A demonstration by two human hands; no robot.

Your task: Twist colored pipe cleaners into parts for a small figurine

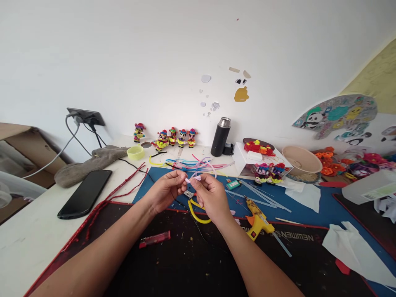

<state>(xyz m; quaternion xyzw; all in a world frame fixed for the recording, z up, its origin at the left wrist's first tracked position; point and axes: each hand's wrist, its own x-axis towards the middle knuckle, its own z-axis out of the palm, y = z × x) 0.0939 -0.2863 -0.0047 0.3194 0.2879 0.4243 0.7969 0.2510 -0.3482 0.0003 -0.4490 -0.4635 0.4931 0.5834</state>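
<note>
Above the blue cutting mat, both my hands are raised close together with their fingers pinched. My left hand (165, 189) grips one end of a pale purple pipe cleaner (198, 178). Gripping its bunched part between thumb and fingers is my right hand (213, 196). A thin loop of the same colour rises behind the right hand. Below the hands lies a bent yellow pipe cleaner (198, 219), partly hidden by the right hand. More pipe cleaners (185, 164) in blue, pink, purple and black are spread behind them.
A yellow glue gun (258, 220) and clear glue sticks (266, 196) lie to the right. Several small colourful figures (182, 138) stand along the wall, near a black thermos (220, 137). On the left are a phone (85, 194) and red braided cords (108, 198). A red tool (154, 239) lies in front.
</note>
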